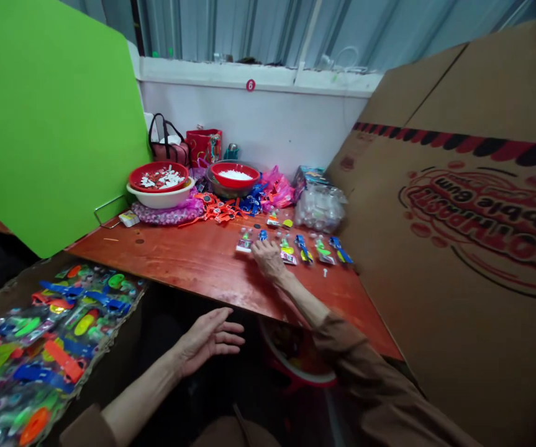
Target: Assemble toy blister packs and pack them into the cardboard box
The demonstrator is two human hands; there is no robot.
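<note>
Toy packets (302, 249) are lying in a loose row across the far part of the red-brown wooden table (165, 261), each a small clear pack of blue, green or yellow plastic pieces; their labels are too small to read.

Right hand (268, 259): resting at the table's far side, among the packets, with a brown sleeve (342, 347) covering the forearm. Its fingers are curling downward and lying loosely together; whether they are clamped on a packet cannot be told.

Left hand (209, 341): hovering just off the table's near edge, palm turned inward, with its fingers spread apart around nothing.

Also standing on the table:
- red bowl of white pieces (158, 177) sitting inside a white bowl (160, 200), on a purple cloth (168, 214)
- red bowl of white material (235, 175) resting in a grey basin (218, 186)
- orange toy parts (216, 209)
- pink plastic bag (277, 189)
- clear bag of round items (318, 209)

Nearby:
- large clear bag of colourful toys (39, 347), lying left of the table
- green panel (48, 118)
- cardboard sheet (482, 248), printed upside down with "Bubble Gum" in red; the larger word beneath is unclear
- white wall (253, 124), carrying a red "6" sticker (250, 85)
</note>
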